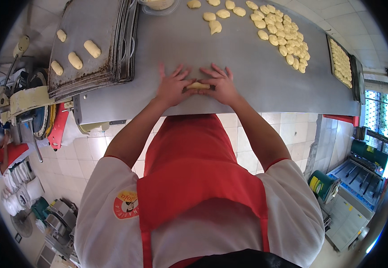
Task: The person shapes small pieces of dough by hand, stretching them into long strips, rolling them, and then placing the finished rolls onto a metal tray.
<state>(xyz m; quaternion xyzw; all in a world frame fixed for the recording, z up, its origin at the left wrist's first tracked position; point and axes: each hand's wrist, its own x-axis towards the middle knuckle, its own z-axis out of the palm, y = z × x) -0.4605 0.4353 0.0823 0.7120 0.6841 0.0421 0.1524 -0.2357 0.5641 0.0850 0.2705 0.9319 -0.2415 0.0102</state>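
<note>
Left hand [172, 88] and right hand [222, 85] pinch a roll [198, 85] with thumb and forefinger, other fingers spread, at the near worktop [171, 42].

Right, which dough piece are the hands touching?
The elongated piece between the left hand and right hand, near the table's front edge; the other pieces lie untouched on trays or farther back on the table.

Red apron [194, 178], white shirt [287, 210], red-trimmed sleeves [279, 172]

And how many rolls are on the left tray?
4: farthest roll, rightmost, nearest, and one between the last two. The tray runs out of frame, possibly hiding more.
</note>
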